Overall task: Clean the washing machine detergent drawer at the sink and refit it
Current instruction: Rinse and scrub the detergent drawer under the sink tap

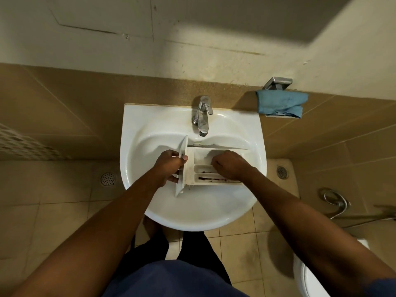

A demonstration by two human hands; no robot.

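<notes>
A white detergent drawer [201, 167] lies across the bowl of the white sink [192, 215], its front panel to the left. Dark grime lines its near compartments. My left hand [170, 168] grips the front panel, fingers curled round its edge. My right hand [230, 165] rests inside the drawer's right part with fingers curled down on the plastic; whether it holds anything is hidden. The chrome tap [202, 116] stands just behind the drawer; I see no clear stream of water.
A blue cloth [280, 102] hangs on a chrome wall holder to the right of the sink. Tan tiled wall and floor surround the sink, with floor drains [108, 179] on both sides. A hose [334, 200] and a white toilet rim [304, 279] sit at the right.
</notes>
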